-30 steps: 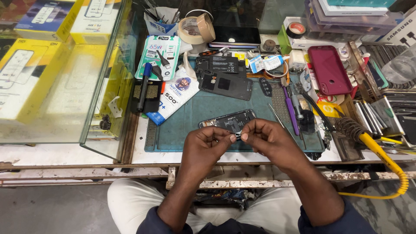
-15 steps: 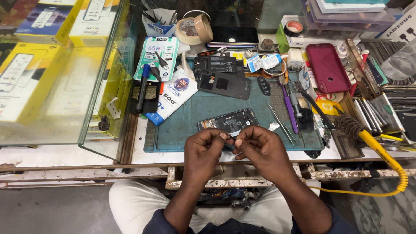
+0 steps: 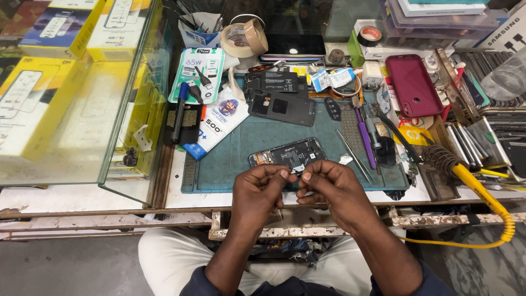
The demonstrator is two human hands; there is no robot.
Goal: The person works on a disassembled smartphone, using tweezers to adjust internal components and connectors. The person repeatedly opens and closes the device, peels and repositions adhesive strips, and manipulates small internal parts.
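While pinched, fingers (image 3: 283, 174) hold something tiny.

opened phone (image 3: 289, 154) on work mat (image 3: 230, 164), hands (image 3: 296, 189) just before it, tweezers (image 3: 355, 149) right

Worn white workbench (image 3: 82, 200) with a glass display case (image 3: 71, 109), above grey floor (image 3: 66, 268).

Bare mat (image 3: 235, 159) left of opened phone (image 3: 289, 154) — tweezers (image 3: 353, 148) crowding right.
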